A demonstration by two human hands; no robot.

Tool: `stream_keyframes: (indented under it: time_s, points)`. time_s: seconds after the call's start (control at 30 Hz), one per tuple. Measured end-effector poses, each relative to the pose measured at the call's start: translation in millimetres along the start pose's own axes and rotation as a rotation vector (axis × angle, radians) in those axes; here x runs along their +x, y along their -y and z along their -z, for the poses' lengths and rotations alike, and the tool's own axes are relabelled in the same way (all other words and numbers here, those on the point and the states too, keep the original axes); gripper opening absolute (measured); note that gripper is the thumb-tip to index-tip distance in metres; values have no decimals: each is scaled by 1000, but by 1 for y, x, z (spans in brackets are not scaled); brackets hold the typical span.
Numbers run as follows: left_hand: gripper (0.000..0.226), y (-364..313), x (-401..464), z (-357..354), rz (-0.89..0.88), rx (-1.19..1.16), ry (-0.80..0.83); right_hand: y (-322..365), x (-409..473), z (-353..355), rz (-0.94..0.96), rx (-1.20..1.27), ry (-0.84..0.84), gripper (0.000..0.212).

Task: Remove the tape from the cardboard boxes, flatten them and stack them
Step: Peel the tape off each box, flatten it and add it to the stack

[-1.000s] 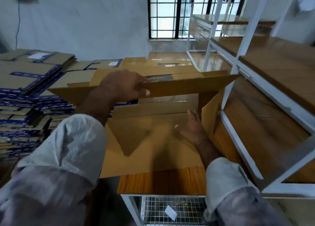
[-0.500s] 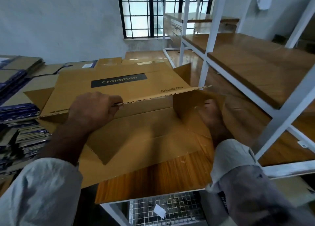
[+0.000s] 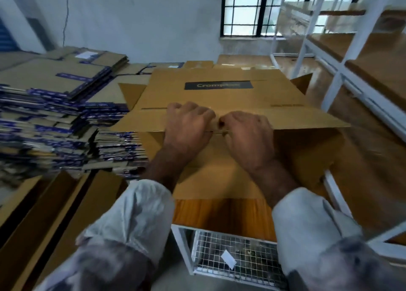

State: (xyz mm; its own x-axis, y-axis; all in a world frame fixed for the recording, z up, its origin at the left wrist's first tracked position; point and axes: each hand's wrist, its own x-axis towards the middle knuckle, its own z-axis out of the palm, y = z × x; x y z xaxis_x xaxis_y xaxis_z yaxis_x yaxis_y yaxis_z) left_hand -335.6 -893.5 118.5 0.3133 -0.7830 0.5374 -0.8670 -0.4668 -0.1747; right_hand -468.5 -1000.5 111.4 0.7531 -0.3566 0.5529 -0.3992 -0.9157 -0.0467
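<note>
Box (image 3: 222, 97) on wooden shelf (image 3: 219, 216), printed panel up, near flap jutting toward camera. Right hand (image 3: 248, 137) now up from inside box, joined beside left hand (image 3: 189, 126) at flap edge. Both curled over that edge, knuckles nearly touching, gripping at midpoint; probably picking at tape there, though tape itself too blurred to confirm. Flattening not yet begun. Stacks of flattened cartons (image 3: 55, 115) to left, white rack (image 3: 342, 71) to right.
</note>
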Motion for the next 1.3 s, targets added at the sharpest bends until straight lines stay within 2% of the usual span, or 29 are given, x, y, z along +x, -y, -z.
stream_keyframes:
  time_s: [0.03, 0.17, 0.23, 0.3, 0.43, 0.5, 0.53, 0.6, 0.67, 0.7, 0.73, 0.83, 0.97, 1.07, 1.2, 1.3]
  points:
    - [47, 6, -12, -1, 119, -6, -64, 0, 6, -1, -24, 2, 25, 33]
    - [57, 35, -83, -26, 840, -279, -390, -1, 15, 1, -84, -29, -22, 27]
    - [68, 42, -105, -45, 1011, -335, -433, 0, 16, 1, -105, -45, -29, 26]
    - [82, 46, -107, -56, 1107, -495, -366, 2, 18, 2, -133, -52, -34, 25]
    - [123, 53, -76, -65, 1087, -726, -87, 13, 19, 8, -177, -45, 17, 29]
    - [129, 61, -57, -70, 1076, -763, 18, 18, 18, 10, -200, -68, 44, 30]
    - [123, 65, -50, -70, 1081, -774, 69, 20, 17, 11, -210, -80, 55, 30]
    - [91, 77, -46, -69, 1092, -801, 93, 25, 18, 12, -228, -91, 73, 31]
    - [46, 97, -60, -70, 1065, -842, 16, 28, 17, 12, -246, -102, 77, 31]
    - [30, 112, -73, -71, 1056, -883, -26, 29, 17, 12, -260, -111, 64, 31]
    - [25, 130, -87, -74, 1059, -931, -60, 27, 17, 13, -280, -117, 46, 29]
    - [41, 186, -126, -81, 1083, -1020, -97, 23, 15, 17, -308, -94, 61, 28]
    - [41, 238, -136, -84, 1066, -1181, -73, 32, 13, 17, -295, -49, 129, 30]
    - [42, 253, -133, -88, 1055, -1249, -18, 40, 13, 14, -309, -48, 165, 37]
    - [36, 261, -143, -96, 1031, -1398, 25, 25, 16, 19, -446, -145, 255, 63]
    - [34, 261, -146, -86, 1062, -1440, -17, 17, 16, 18, -504, -152, 358, 60]
